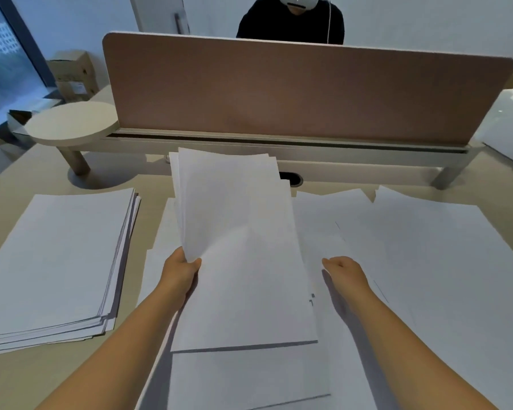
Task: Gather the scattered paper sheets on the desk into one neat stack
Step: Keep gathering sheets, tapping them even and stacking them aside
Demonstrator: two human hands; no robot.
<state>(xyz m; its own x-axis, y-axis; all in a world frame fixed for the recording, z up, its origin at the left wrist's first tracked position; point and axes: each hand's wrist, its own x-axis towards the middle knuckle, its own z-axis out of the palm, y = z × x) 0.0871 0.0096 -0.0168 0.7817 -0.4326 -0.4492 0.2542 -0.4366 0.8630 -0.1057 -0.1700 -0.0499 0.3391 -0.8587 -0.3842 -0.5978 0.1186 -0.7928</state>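
Head cam's showing I'm pinching a raised bunch of plain white paper sheets (237,247) in my left hand (179,272), right hand (345,272) reaching empty over loose white pages (427,261), probably grabbing one next, bigger stack (54,261) sitting left.

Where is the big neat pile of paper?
The paper pile sits on the desk's left side, left of the left hand, below the round shelf.

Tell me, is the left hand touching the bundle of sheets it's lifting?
Touching. The head view shows the left hand pinching the left edge of the lifted bundle, thumb on top of the paper.
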